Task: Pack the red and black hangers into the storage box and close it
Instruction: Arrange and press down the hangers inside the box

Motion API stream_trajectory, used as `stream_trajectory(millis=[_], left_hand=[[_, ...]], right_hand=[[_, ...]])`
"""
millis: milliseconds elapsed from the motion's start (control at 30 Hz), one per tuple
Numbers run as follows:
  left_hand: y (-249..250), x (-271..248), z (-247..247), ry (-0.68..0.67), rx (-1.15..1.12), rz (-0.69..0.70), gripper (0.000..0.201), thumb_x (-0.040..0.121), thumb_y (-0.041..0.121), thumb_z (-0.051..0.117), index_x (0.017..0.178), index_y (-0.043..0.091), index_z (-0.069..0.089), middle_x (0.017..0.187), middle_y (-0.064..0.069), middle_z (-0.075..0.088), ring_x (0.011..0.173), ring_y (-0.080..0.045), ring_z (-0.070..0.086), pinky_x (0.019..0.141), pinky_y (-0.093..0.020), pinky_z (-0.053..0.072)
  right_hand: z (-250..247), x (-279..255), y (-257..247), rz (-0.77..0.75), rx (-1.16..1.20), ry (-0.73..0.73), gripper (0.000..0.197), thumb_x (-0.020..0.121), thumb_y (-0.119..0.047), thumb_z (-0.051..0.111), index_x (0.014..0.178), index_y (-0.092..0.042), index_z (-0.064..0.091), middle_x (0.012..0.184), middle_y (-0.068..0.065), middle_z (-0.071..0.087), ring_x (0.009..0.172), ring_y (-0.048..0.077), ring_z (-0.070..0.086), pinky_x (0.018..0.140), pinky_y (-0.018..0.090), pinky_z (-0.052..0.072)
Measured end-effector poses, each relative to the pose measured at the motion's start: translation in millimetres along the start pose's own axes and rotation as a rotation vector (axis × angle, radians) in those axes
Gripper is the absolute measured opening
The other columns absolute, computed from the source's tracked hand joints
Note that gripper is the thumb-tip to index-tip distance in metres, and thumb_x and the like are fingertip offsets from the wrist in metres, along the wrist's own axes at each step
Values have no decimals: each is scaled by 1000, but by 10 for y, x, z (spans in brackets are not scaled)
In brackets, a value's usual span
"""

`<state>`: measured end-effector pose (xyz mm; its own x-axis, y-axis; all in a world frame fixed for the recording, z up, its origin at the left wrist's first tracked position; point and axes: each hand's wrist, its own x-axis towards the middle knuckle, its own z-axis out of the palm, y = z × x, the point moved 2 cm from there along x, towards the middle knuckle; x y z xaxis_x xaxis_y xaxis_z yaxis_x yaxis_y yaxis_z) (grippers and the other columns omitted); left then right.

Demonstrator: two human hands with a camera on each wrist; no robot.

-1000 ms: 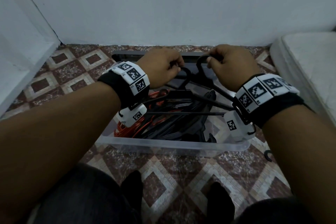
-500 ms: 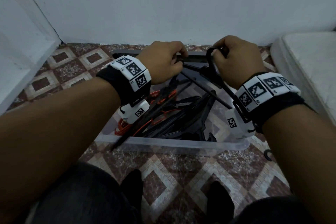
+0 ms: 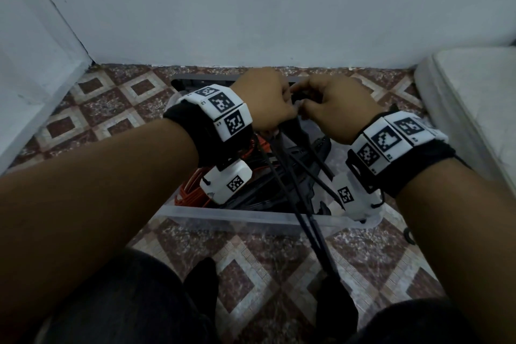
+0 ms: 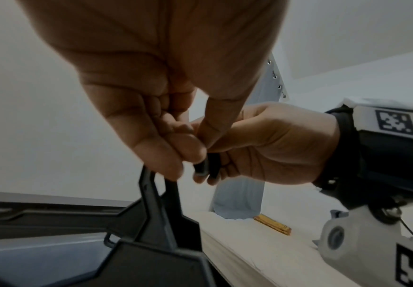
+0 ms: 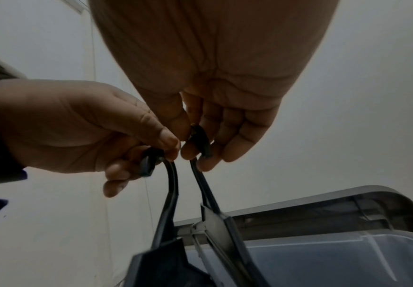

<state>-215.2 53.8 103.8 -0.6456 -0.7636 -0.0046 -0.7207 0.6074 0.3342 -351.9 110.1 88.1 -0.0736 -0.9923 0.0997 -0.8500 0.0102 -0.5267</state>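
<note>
Above tiled floor (image 3: 251, 257), left hand (image 3: 268, 98) and right hand (image 3: 337, 109) each pinch black hangers' (image 3: 296, 181) hooks over storage box (image 3: 237, 216).

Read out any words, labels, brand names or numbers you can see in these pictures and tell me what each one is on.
No readable words, brands or numbers.
White wrist bands: black-and-white square code patterns only, no letters.
Tiny marks beside those squares: too small to read.
Black hangers, storage box: no label visible.
</note>
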Motion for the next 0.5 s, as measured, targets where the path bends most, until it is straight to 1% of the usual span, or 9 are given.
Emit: stream_trajectory(millis=[33, 67, 100, 200, 267, 333, 400, 433, 500], left_hand=[[14, -13, 18, -67, -19, -27, 26, 88, 26, 60, 79, 4, 67, 75, -7, 71, 72, -23, 69, 62, -32, 53], [15, -29, 39, -131, -41, -58, 24, 89, 24, 58, 77, 4, 65, 75, -8, 73, 73, -24, 71, 67, -34, 56], [6, -39, 52, -172, -66, -91, 22, 90, 22, 57, 77, 5, 65, 72, -7, 73, 73, -23, 73, 68, -34, 57], [-55, -43, 68, -210, -236, -226, 24, 91, 19, 58, 85, -1, 70, 63, -6, 73, 63, -22, 73, 61, -29, 59], [-86, -50, 85, -220, -349, -295, 23, 91, 18, 61, 90, -4, 69, 60, -10, 71, 60, -25, 72, 61, -35, 60], [-92, -65, 100, -223, -417, -343, 22, 90, 16, 62, 92, -7, 66, 61, -14, 71, 60, -29, 72, 63, -45, 62], [-100, -72, 121, -227, -468, -381, 21, 89, 14, 63, 92, -7, 65, 62, -18, 70, 61, -32, 72, 64, -51, 61], [-107, -76, 127, -235, -485, -392, 19, 89, 13, 62, 91, -6, 65, 63, -18, 70, 61, -33, 72, 64, -51, 61], [-126, -83, 126, -245, -512, -401, 17, 90, 12, 61, 87, -4, 65, 62, -17, 70, 60, -30, 72, 63, -46, 62]], right_hand=[[-13, 0, 6, 12, 7, 34, 32, 92, -17, 55, 120, -24, 67, 109, 0, 72, 98, 19, 67, 87, 36, 54], [-33, 4, 16, 26, 17, 81, 30, 93, -15, 53, 118, -23, 68, 106, 1, 73, 95, 20, 67, 86, 36, 54], [-59, 8, 26, 42, 26, 135, 29, 93, -14, 52, 116, -21, 68, 104, 3, 73, 93, 20, 68, 85, 34, 54], [-117, 12, 66, 70, 6, 264, 27, 93, -14, 52, 113, -20, 69, 107, 4, 73, 97, 21, 67, 83, 24, 49], [-113, 8, 84, 74, -20, 297, 26, 94, -15, 53, 113, -20, 69, 110, 5, 72, 99, 22, 65, 76, 19, 41], [-95, 7, 73, 71, -41, 303, 25, 95, -15, 52, 114, -18, 68, 109, 6, 72, 98, 23, 65, 73, 18, 38], [-92, 2, 47, 49, -37, 314, 26, 95, -15, 52, 115, -17, 67, 104, 7, 73, 97, 22, 67, 75, 20, 42], [-97, 2, 35, 36, -28, 325, 26, 94, -15, 52, 115, -16, 67, 103, 7, 73, 97, 22, 67, 79, 22, 47], [-111, 5, 28, 27, -1, 343, 26, 94, -14, 51, 115, -15, 66, 104, 7, 73, 96, 23, 69, 86, 31, 53]])
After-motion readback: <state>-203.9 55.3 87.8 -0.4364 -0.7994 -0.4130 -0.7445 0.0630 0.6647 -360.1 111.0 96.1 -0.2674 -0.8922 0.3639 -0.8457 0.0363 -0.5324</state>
